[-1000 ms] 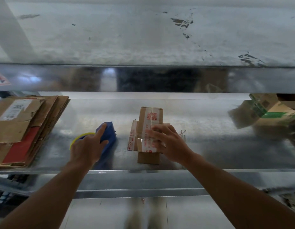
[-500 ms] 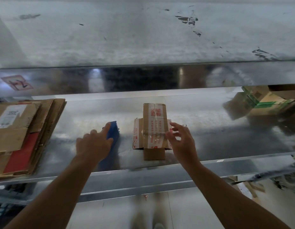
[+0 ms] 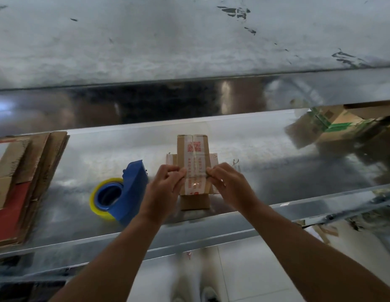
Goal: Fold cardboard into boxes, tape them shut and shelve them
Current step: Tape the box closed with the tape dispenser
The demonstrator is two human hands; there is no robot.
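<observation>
Box [image 3: 193, 168] sits near the front edge of the metal shelf [image 3: 266, 171], roughly centre, long side pointing away from me. Left hand [image 3: 165, 188] and right hand [image 3: 230, 186] flank it. Fingers are curled, with the fingertips pinching its two side edges about midway along, where a clear strip [image 3: 196, 176] crosses the red-printed tape [image 3: 193, 149].

It's small and corrugated, so I judge it light and fairly stiff, though the walls would crush if squeezed. The glossy tape looks slippery, so the best hold is the bare cardboard sides or corners, not the taped top. Wider cardboard sticks out left and right underneath (flaps or a second piece, cannot tell). The top is closed and the contents are hidden.

Tape dispenser [image 3: 124, 192], blue with a yellow roll, lies just left of my left hand, untouched. Flat cardboard stack [image 3: 26, 177] is at the shelf's far left, well apart. More boxes [image 3: 342, 125] with green tape sit far right at the back, and what they hold cannot be seen. Upper shelf [image 3: 189, 40] overhangs.
</observation>
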